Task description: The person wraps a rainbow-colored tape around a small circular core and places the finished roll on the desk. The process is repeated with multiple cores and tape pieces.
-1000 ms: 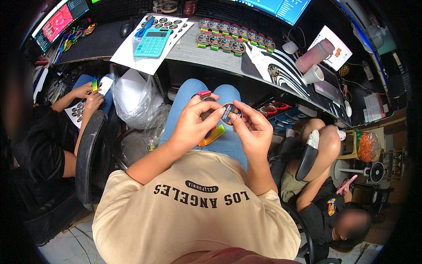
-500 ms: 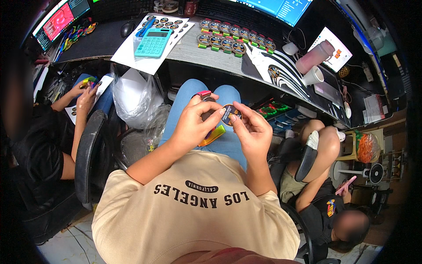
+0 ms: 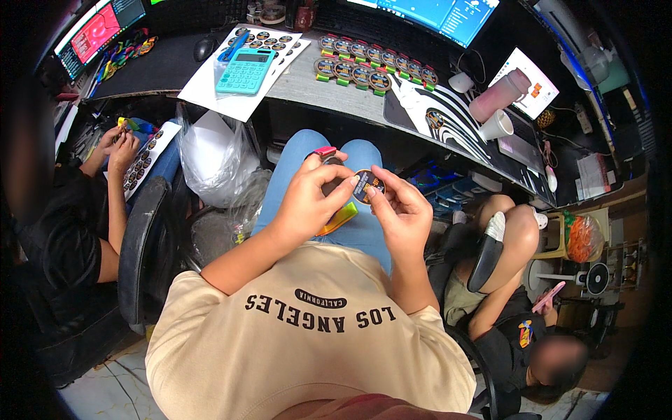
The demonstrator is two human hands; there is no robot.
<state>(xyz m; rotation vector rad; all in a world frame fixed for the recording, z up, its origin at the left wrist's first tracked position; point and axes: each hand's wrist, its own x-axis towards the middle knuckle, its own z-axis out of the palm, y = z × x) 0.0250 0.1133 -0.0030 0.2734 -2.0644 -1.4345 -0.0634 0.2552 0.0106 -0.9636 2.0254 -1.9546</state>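
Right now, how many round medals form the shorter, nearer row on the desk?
4: the first medal nearest the turquoise calculator, then a second medal, a third medal, and a fourth medal at the right end. None seems hidden.

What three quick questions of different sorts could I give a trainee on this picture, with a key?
1. Multiple choice: what does the teal calculator rest on?
A) a laptop
B) white paper
C) a mouse
2. True or false: the person's right hand is gripping a round dark disc.
3. Fill in the blank: on the desk, the round pieces with coloured ribbons are laid out in ___ rows.

Key: 1. B; 2. True; 3. two.
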